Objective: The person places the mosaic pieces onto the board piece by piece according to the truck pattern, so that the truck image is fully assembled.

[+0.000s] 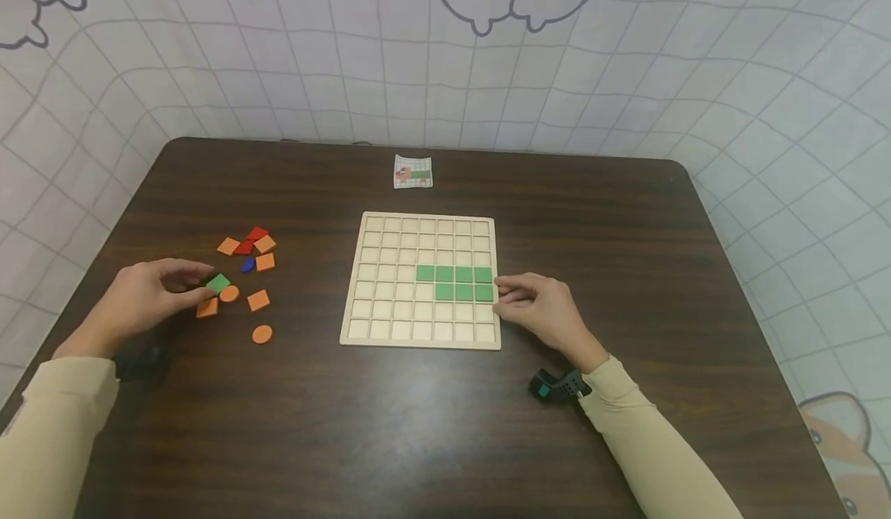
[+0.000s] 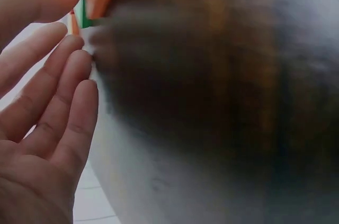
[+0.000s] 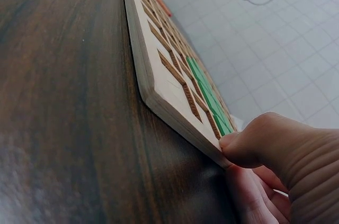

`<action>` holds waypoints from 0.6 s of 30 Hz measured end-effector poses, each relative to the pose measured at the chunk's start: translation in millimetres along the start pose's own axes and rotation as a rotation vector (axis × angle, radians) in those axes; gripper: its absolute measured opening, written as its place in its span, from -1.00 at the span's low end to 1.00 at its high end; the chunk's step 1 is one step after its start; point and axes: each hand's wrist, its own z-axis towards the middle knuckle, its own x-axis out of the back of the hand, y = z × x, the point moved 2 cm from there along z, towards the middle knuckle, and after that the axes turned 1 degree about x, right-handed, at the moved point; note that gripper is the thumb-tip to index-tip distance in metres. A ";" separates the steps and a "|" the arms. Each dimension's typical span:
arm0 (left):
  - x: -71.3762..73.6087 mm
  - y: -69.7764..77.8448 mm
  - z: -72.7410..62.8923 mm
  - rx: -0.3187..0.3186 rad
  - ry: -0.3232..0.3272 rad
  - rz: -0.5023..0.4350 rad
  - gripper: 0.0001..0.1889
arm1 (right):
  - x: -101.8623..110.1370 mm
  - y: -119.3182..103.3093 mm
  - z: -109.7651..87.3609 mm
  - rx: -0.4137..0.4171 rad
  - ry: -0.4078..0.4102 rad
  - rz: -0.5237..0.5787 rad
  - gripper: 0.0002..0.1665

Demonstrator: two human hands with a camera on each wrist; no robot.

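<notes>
Green tile (image 1: 219,284): lies at left of frame, at the left hand's (image 1: 149,295) fingertips, among orange, red and blue loose pieces (image 1: 258,300). An orange disc (image 1: 229,293) sits just beside it. Board (image 1: 383,287): flat at centre of frame; seven green squares (image 1: 464,274) occupy two rows at its right side. Picture card (image 1: 414,172): above the board, upper centre.

Surface: dark brown wood-grain table (image 1: 626,233), rounded far corners. Room: pale grid-patterned cloth (image 1: 390,63) with line drawings behind and at both sides.

Left hand: thumb and forefinger parted at the tile, other fingers extended; firm hold on it cannot be confirmed. Right hand (image 1: 539,310): at right of centre, thumb and forefinger slightly apart, tips touching the board's right edge, fingers loosely bent; black strap (image 1: 557,386) at wrist.
</notes>
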 end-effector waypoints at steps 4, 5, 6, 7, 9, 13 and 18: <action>-4.1 -2.1 0.2 -0.018 0.013 0.008 -0.50 | 0.4 0.4 -0.4 -0.001 -0.002 0.001 -0.55; -4.5 -2.0 0.5 -0.019 0.015 0.006 -0.50 | 0.5 0.4 -0.5 0.000 0.000 0.002 -0.54; -4.7 -1.7 0.6 -0.022 0.020 0.003 -0.51 | 0.7 0.3 -0.6 0.002 0.002 0.004 -0.54; -4.8 -1.1 0.9 -0.023 0.022 0.002 -0.51 | 0.9 0.0 -0.6 0.002 0.004 0.004 -0.54; -5.3 -0.7 1.4 -0.026 0.027 -0.004 -0.52 | 0.9 0.3 -0.6 0.009 0.005 0.002 -0.54; -6.3 0.5 1.1 -0.029 0.026 -0.010 -0.54 | 1.0 0.5 -0.5 0.006 0.007 0.000 -0.55; -7.2 1.2 -0.3 -0.032 0.014 -0.010 -0.53 | 0.6 0.0 -0.7 0.004 -0.001 -0.011 -0.56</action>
